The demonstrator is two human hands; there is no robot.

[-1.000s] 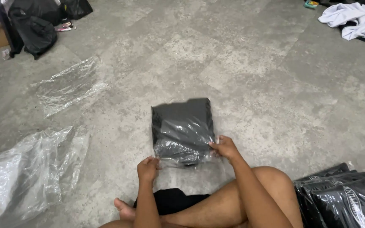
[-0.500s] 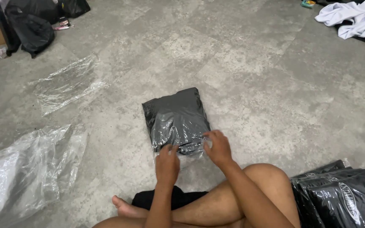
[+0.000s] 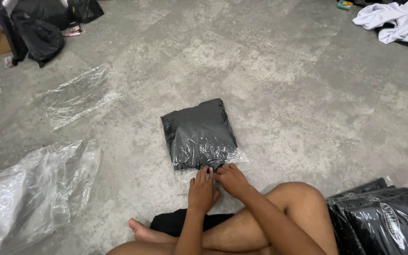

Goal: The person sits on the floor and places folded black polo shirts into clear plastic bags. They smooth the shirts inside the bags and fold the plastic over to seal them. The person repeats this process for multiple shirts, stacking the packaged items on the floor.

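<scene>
Far left on the floor (image 3: 279, 71) lie two clear bags: a crumpled one (image 3: 34, 193) near the person, a flatter one (image 3: 74, 94) farther off. Dark bags (image 3: 38, 28) sit at the far left corner.

In the middle lies the packet (image 3: 199, 133), a folded black garment sealed in glossy clear plastic, roughly rectangular, with a strip of empty plastic sticking out along its near edge. It rests flat on the floor just beyond the hands. Its long axis runs near to far, tilted slightly so the far end leans right.

The left hand (image 3: 201, 189) lies palm down, fingers stretched forward and close together, tips pressing the plastic strip at the packet's near edge. The right hand (image 3: 231, 178) is just beside it, touching it, fingers curled down onto the same strip; whether it pinches the plastic I cannot tell. Both sit at the middle of the near edge.

Near right, beside the person's knee (image 3: 298, 203), a stack of similar packets (image 3: 383, 222) lies. Far right, white cloth (image 3: 393, 19) is heaped.
</scene>
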